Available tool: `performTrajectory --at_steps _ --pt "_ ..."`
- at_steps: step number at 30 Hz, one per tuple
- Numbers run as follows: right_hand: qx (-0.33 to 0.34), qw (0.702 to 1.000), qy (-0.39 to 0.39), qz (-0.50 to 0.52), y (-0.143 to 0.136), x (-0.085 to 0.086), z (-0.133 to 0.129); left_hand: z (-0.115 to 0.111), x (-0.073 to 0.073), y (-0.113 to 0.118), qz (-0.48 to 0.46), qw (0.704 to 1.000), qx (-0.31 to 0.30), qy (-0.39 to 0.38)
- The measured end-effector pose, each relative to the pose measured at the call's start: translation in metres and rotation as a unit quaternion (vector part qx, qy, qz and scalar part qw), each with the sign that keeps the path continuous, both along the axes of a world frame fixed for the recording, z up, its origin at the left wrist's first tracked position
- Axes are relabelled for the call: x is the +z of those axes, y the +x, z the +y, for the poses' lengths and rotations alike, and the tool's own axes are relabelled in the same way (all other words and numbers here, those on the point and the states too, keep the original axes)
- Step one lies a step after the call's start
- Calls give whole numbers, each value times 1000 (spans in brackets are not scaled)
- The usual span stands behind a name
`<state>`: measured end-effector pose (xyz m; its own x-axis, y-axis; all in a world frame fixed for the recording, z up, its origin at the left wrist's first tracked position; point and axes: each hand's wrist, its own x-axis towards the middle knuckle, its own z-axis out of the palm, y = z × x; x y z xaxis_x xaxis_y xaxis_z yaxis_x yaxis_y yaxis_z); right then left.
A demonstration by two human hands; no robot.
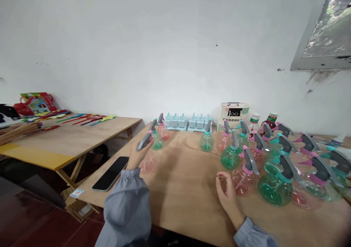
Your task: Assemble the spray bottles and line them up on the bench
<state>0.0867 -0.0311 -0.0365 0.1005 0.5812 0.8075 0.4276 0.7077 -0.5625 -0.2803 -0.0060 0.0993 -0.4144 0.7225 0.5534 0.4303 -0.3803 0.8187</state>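
My left hand [136,155] is wrapped round the grey-and-pink spray head of a clear pink spray bottle [148,163], whose round body stands at the table's left side. Just behind it are a green spray bottle [157,141] and another pink one [163,132]. My right hand [227,190] rests low over the table, fingers loosely curled with a gap to the thumb and nothing in them. Beside it on the right stands a pink spray bottle [243,183]. Several more green and pink spray bottles, including a large green one [275,190], crowd the right side.
A black phone [111,174] lies at the table's left edge. Pale blue popsicle moulds [178,122], a paper box [233,117] and two capped bottles [270,122] line the wall. On the left table [82,137] are colourful strips and another person's hands [31,127].
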Motion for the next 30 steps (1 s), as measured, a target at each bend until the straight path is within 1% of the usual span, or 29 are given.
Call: performTrajectory --at_steps 2,4,7,9,10,12,14,15,18,24,28,30 --pt "-1 1000 -3 -1 1 -1 1 9 -12 -22 -26 999 45 -8" --pt "-4 1000 -4 -2 1 -1 1 19 -26 -33 -48 996 72 -8" --pt "-8 1000 -7 1 1 -2 2 30 -45 -36 -56 992 110 -9" --pt "-9 1000 -7 4 1 -2 2 35 -56 -35 -39 990 136 -3" --pt "-9 1000 -8 4 1 -2 2 37 -60 -36 -21 988 153 12" --pt "-8 1000 -11 3 1 -2 1 40 -67 -37 28 977 196 73" --pt "-6 1000 -14 -1 1 -3 1 45 -70 -41 74 959 240 130" --pt "-5 1000 -15 -3 1 -3 1 48 -71 -43 89 953 252 143" --pt "-3 1000 -15 -8 1 -2 1 60 -72 -47 100 954 254 126" --pt "0 1000 -11 -24 1 -2 2 77 -77 -56 65 967 223 106" --pt "2 1000 -9 -23 1 -2 1 82 -81 -62 61 971 201 118" --pt "3 1000 -12 -21 1 -2 1 82 -84 -64 71 968 200 136"
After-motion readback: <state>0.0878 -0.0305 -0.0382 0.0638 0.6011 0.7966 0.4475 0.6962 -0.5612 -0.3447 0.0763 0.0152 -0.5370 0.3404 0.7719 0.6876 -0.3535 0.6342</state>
